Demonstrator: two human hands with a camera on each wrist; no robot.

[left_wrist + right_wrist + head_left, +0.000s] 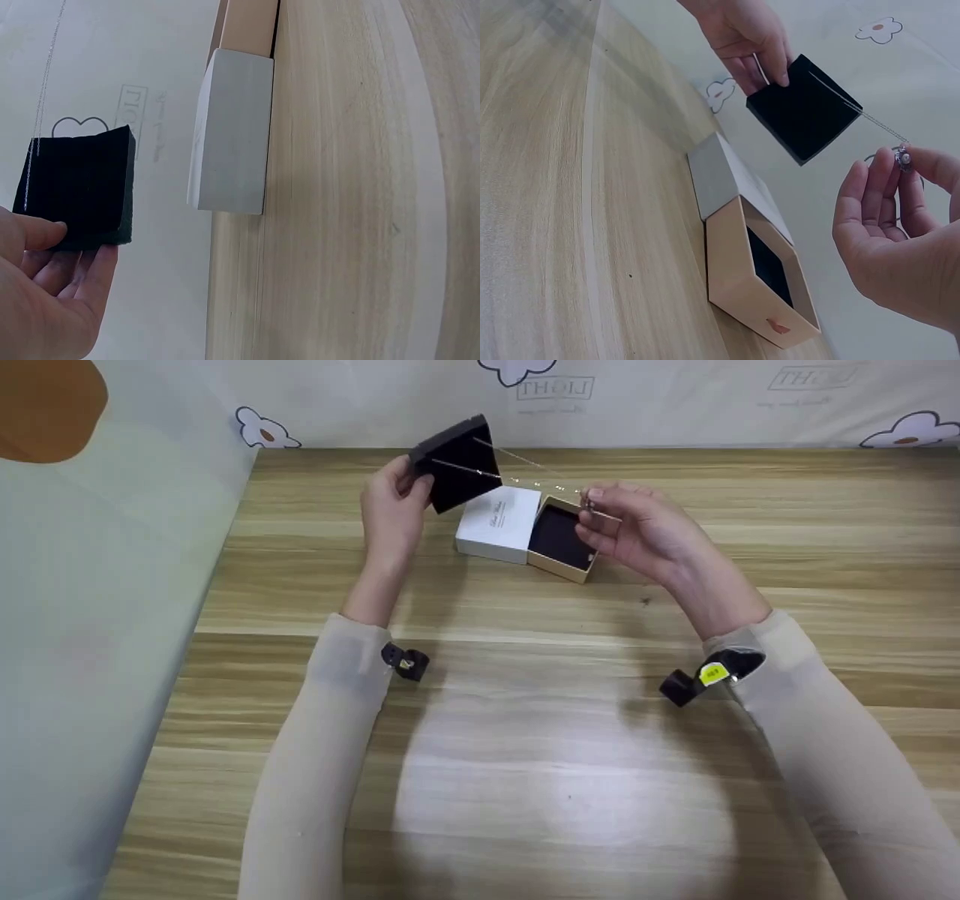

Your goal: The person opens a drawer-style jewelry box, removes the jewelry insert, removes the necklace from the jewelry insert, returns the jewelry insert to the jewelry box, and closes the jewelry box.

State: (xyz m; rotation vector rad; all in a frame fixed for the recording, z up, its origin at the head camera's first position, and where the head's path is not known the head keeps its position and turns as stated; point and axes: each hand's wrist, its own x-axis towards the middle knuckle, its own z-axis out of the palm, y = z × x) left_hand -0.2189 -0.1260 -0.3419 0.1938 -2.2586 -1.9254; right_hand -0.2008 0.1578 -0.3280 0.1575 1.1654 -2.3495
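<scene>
Two grips point(396, 506) point(641, 529), one necklace point(904, 158), one raised pad point(79, 187), one box point(496, 532) and two cameras point(412, 664) point(679, 688) appear.

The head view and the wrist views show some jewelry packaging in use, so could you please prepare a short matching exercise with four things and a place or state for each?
Things
1. Black jewelry pad
2. Necklace pendant
3. White box sleeve
4. Peach box drawer

Places or states
A. Partly out, with a small ribbon tab on its end
B. Pinched by the right hand
C. Standing on the table, with lettering on its top
D. Held up at its edge by the left hand

Pairs: 1-D, 2-B, 3-C, 4-A
</scene>
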